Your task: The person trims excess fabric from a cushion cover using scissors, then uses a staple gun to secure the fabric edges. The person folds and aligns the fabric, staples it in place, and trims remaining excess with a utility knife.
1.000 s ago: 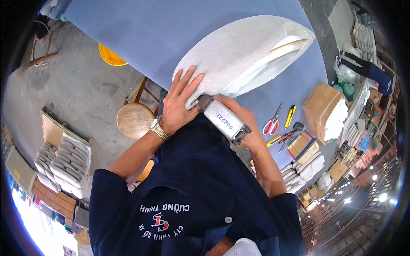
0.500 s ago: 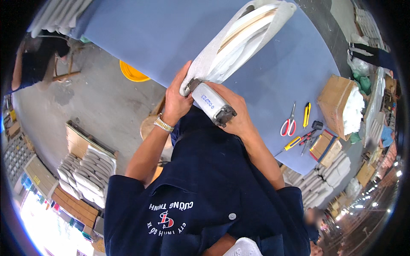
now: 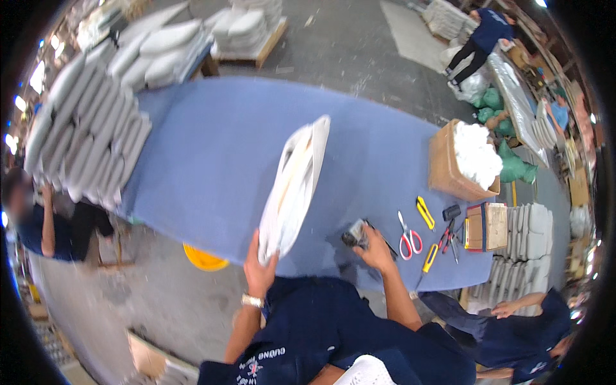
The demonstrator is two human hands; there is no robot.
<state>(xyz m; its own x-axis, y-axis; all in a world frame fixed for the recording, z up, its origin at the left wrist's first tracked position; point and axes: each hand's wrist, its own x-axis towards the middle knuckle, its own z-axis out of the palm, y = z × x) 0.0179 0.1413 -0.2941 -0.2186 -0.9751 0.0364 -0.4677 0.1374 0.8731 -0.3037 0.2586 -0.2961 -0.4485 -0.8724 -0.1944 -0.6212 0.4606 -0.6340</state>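
One blue table (image 3: 218,141), smooth, its far edge curving, spans the middle. One stack (image 3: 90,131) of rounded grey pads, overlapped past sure counting, fills its left end. One carton (image 3: 443,163), brown cardboard heaped with fluffy white filling (image 3: 476,154), sits toward the right. Between them is one long, narrow cushion (image 3: 292,186), pale fabric, tapered; bare tabletop flanks it. The left hand (image 3: 260,266) grips its near end by the table's near edge. The right hand (image 3: 375,250) is closed on one grey-and-black tool (image 3: 355,236), blurred; whether that touches the tabletop I cannot tell. Right of it, with little room, lie one pair of red-handled scissors (image 3: 410,244), two slim yellow tools (image 3: 424,212) and one black block (image 3: 452,212).
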